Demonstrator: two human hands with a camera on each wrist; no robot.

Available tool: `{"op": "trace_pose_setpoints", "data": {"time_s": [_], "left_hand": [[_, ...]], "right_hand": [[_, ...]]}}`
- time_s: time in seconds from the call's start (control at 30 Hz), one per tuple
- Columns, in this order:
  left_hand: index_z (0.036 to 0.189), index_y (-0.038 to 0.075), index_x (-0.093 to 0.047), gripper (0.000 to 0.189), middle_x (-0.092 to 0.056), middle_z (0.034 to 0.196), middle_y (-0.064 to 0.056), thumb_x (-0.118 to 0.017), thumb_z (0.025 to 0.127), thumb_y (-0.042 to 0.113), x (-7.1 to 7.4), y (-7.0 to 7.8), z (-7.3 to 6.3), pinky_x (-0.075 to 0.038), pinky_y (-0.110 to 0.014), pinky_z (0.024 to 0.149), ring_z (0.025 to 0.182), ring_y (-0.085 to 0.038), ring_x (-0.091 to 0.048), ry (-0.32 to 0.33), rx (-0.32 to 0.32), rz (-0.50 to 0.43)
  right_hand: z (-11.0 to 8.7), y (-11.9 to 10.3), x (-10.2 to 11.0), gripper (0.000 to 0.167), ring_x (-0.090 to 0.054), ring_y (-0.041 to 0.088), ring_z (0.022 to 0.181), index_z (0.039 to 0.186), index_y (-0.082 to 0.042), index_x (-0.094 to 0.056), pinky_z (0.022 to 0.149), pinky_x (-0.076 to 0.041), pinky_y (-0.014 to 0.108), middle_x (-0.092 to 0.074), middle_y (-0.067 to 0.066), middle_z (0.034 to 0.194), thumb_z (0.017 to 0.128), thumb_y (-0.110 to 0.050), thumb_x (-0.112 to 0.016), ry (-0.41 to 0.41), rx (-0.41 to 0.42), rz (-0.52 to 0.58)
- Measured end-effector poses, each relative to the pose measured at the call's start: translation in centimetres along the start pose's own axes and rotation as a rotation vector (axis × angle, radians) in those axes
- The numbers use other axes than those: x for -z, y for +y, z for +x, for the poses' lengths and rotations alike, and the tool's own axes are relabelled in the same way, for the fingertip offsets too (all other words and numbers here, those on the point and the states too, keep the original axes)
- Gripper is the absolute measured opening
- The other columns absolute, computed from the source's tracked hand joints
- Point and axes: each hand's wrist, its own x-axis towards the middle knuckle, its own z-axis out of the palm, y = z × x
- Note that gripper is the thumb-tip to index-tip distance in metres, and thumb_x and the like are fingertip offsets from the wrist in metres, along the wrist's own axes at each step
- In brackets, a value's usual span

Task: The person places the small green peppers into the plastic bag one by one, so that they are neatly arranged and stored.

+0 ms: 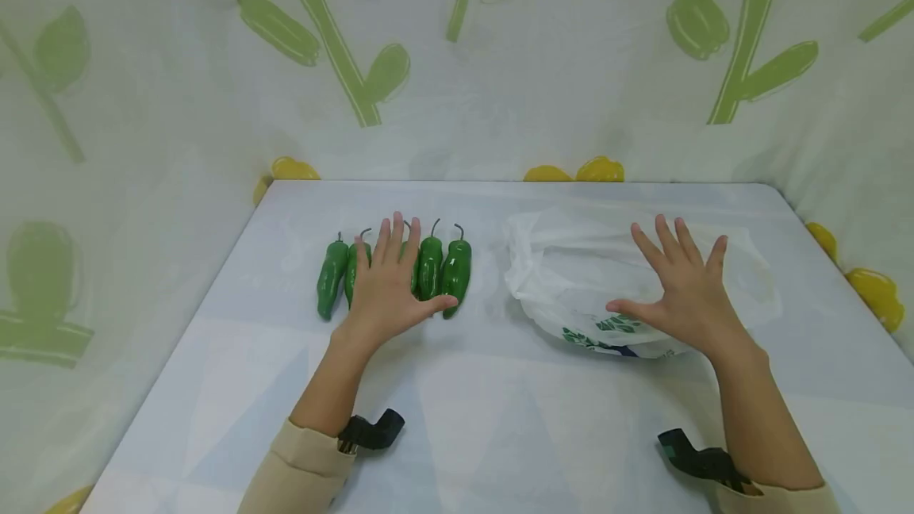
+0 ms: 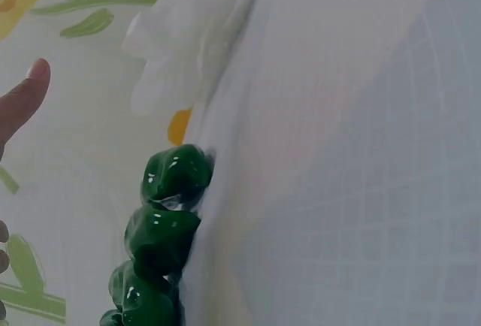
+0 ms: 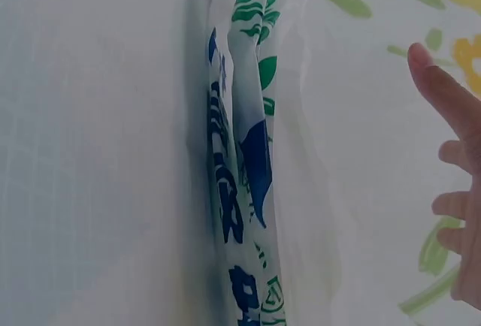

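Several green peppers [image 1: 457, 268] lie side by side in a row on the left half of the table, stems toward the far edge. My left hand [image 1: 385, 284] is spread above them with straight fingers, hiding part of the middle ones. In the left wrist view the rounded ends of the peppers [image 2: 169, 239] show below the thumb. A white plastic bag [image 1: 550, 268] with green and dark blue print lies flat on the right half. Over its right part my right hand [image 1: 685, 296] is spread, fingers straight and holding nothing. The right wrist view shows the bag's printed edge [image 3: 255, 153] close up.
The white table [image 1: 471, 419] has a pale blue pattern. Behind it and at both sides hangs a light cloth [image 1: 535, 93] printed with green plants and yellow shapes. Black wrist mounts [image 1: 371, 429] sit at both beige sleeves [image 1: 300, 466].
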Motion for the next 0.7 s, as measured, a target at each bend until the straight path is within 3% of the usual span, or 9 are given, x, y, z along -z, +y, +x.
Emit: {"op": "trace_pose_setpoints", "data": {"time_s": [0.1,0.17,0.27,0.37,0.5,0.7], "left_hand": [[0.153,0.011,-0.005,0.122,-0.003,0.158,-0.017,-0.015,0.065,0.094,-0.1,-0.3,0.0,0.002,-0.062,0.111,0.145,-0.034,-0.002,0.022,-0.003,-0.023],[0.153,0.011,-0.005,0.123,-0.004,0.158,-0.018,-0.009,0.063,0.094,-0.1,-0.4,0.1,0.003,-0.063,0.111,0.145,-0.034,-0.001,0.035,-0.006,-0.036],[0.153,0.009,-0.007,0.123,-0.006,0.157,-0.02,-0.01,0.064,0.094,-0.1,-0.7,0.0,0.001,-0.065,0.11,0.145,-0.036,-0.003,0.051,-0.008,-0.043],[0.153,0.01,-0.006,0.119,-0.006,0.157,-0.02,-0.03,0.07,0.091,0.0,-1.0,-0.2,0.0,-0.066,0.109,0.145,-0.036,-0.003,0.043,0.004,-0.034],[0.153,0.01,-0.005,0.117,-0.005,0.158,-0.019,-0.042,0.071,0.086,0.2,-1.4,-0.6,-0.001,-0.066,0.109,0.145,-0.035,-0.003,0.033,0.023,-0.034],[0.153,0.01,-0.005,0.121,-0.004,0.158,-0.018,-0.022,0.066,0.093,0.3,-2.2,-0.9,0.001,-0.065,0.109,0.145,-0.035,-0.002,0.047,0.051,-0.067]], "right_hand": [[-0.1,0.4,0.0,0.105,-0.006,0.042,0.143,0.151,-0.015,-0.024,0.102,0.015,0.07,-0.019,0.027,0.152,0.069,-0.057,-0.075,0.023,-0.001,0.015],[-0.2,0.7,0.1,0.105,-0.007,0.042,0.143,0.151,-0.016,-0.023,0.103,0.015,0.069,-0.019,0.027,0.152,0.069,-0.055,-0.076,0.035,-0.006,0.024],[-0.3,1.0,0.2,0.105,-0.008,0.043,0.142,0.151,-0.016,-0.024,0.103,0.015,0.068,-0.019,0.028,0.152,0.068,-0.051,-0.078,0.052,-0.016,0.032],[-0.6,1.6,0.4,0.104,-0.007,0.043,0.143,0.151,-0.016,-0.025,0.103,0.016,0.068,-0.019,0.028,0.152,0.068,-0.052,-0.078,0.057,-0.039,0.036],[-1.2,2.3,0.9,0.103,-0.007,0.042,0.143,0.15,-0.015,-0.027,0.102,0.015,0.069,-0.019,0.027,0.152,0.069,-0.055,-0.076,0.064,-0.071,0.029],[-1.8,3.4,1.5,0.103,-0.004,0.042,0.143,0.15,-0.012,-0.026,0.1,0.017,0.07,-0.014,0.026,0.153,0.071,-0.056,-0.074,0.046,-0.127,0.013]]}}
